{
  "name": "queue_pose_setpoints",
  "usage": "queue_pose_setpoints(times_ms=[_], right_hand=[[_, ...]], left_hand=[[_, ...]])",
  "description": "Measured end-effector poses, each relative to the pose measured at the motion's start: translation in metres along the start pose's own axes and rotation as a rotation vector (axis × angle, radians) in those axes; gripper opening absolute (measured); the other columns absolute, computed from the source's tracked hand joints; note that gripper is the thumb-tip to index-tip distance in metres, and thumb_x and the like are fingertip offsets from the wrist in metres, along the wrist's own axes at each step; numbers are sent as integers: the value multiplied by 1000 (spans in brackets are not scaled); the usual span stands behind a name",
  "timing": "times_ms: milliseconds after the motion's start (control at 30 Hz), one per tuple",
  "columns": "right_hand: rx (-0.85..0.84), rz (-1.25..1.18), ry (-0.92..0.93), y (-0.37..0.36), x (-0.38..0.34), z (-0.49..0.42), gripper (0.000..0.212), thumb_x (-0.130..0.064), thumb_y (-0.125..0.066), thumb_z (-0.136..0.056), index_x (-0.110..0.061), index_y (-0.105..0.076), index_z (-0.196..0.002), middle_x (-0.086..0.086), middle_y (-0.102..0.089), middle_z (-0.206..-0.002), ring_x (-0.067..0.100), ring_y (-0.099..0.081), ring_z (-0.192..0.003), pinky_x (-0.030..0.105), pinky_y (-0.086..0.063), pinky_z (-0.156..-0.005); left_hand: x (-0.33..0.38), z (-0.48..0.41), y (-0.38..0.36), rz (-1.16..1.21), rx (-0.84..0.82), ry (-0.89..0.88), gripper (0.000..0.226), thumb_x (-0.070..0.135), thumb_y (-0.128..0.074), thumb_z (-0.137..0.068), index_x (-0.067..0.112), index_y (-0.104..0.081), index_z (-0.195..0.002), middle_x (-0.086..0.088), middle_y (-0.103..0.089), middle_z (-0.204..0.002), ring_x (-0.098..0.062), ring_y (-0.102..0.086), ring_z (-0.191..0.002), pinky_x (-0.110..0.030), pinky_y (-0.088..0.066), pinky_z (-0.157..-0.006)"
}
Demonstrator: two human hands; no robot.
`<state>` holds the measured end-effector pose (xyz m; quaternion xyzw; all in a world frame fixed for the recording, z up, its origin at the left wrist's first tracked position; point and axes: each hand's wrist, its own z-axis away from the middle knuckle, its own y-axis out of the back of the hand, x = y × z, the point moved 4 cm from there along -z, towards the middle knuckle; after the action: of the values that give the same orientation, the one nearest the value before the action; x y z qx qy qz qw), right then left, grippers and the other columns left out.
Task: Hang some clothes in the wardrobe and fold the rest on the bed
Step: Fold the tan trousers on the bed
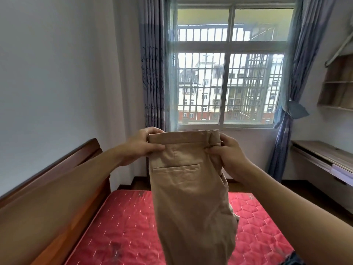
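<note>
1. Khaki trousers (pixel 189 188) hang doubled above the red mattress (pixel 118 226), legs dangling
2. Left hand (pixel 141 146) and right hand (pixel 227 155) each pinch a waistband end, likely holding it taut to square it for folding

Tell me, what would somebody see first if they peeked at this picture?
First, the tan cotton trousers held up in the middle, the left hand and right hand each pinching an end of the waistband. Below them lies the bright red quilted mattress, with a dark wooden headboard at the left. Behind is a big barred window with blue curtains.
</note>
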<state>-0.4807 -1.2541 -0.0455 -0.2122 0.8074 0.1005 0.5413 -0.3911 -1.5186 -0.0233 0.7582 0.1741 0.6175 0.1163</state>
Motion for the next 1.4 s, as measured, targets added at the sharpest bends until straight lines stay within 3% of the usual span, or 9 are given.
queue_pose_setpoints(times_ms=[167, 300, 467, 667, 800, 1000, 1100, 1200, 1400], right_hand=[[-175, -4, -78, 3, -5, 2, 37, 5, -74, -82, -8, -68, -116, 11, -75, -104, 25, -72, -97, 35, -60, -83], [-92, 194, 33, 1, -10, 2, 27, 2, -76, -83, -10, -74, -107, 12, -76, -106, 27, -72, -103, 47, -57, -96], [-100, 193, 77, -11, -15, 0, 30, 8, -74, -79, -15, -77, -99, 10, -77, -101, 20, -71, -93, 45, -60, -89], [-118, 232, 121, -16, -7, 2, 31, 2, -74, -80, -11, -72, -108, 21, -72, -104, 20, -68, -92, 49, -58, -86], [-274, 189, -149, 11, 59, 23, 38, -46, -79, -83, -18, -71, -109, 10, -74, -101, 21, -68, -92, 43, -56, -82], [-149, 833, -313, 54, 167, 56, 23, -36, -63, -98, -19, -66, -83, -6, -64, -67, 15, -60, -63, 32, -48, -64], [80, 556, -525, 50, 182, 66, 40, -46, -62, -97, -7, -61, -92, 10, -72, -72, 23, -66, -58, 34, -53, -55], [132, 108, -669, 20, 185, 70, 44, -52, -59, -98, -9, -63, -106, 8, -73, -93, 21, -69, -80, 35, -52, -69], [207, -545, -636, -12, 164, 50, 26, -6, -62, -96, -8, -55, -121, 8, -65, -81, 18, -57, -68, 33, -48, -66]], left_hand=[[7, 1, 4, -26, 88, -108, 40, 18, -87, -73, 9, -64, -105, -13, -70, -98, -23, -71, -90, -32, -60, -69], [24, -5, -2, -453, 47, -125, 41, 26, -85, -79, 21, -58, -108, -3, -67, -103, -20, -68, -91, -26, -57, -68], [71, -19, -20, -1144, -95, -157, 102, 71, -76, -67, 37, -29, -151, 3, -51, -142, -21, -46, -132, -61, -34, -113], [91, -32, -51, -992, -306, -252, 14, 14, -68, -87, 17, -68, -101, 4, -65, -89, -15, -62, -85, -36, -50, -80], [91, -35, -36, -966, -176, -354, 10, 10, -66, -85, 20, -65, -85, 2, -66, -82, -17, -62, -81, -38, -51, -76], [95, -37, -7, -912, -59, -351, 7, 6, -64, -84, 10, -64, -78, -8, -64, -77, -23, -60, -74, -39, -46, -67], [97, -35, 0, -912, 3, -334, 10, 4, -64, -86, 9, -64, -78, -7, -64, -77, -22, -60, -74, -38, -45, -66], [105, -31, 10, -890, 43, -333, 12, 3, -63, -89, 11, -67, -81, -2, -63, -76, -16, -57, -72, -33, -45, -66], [100, -11, 35, -907, 55, -318, 14, 11, -62, -91, 21, -66, -82, 7, -62, -76, -10, -58, -72, -34, -49, -70]])
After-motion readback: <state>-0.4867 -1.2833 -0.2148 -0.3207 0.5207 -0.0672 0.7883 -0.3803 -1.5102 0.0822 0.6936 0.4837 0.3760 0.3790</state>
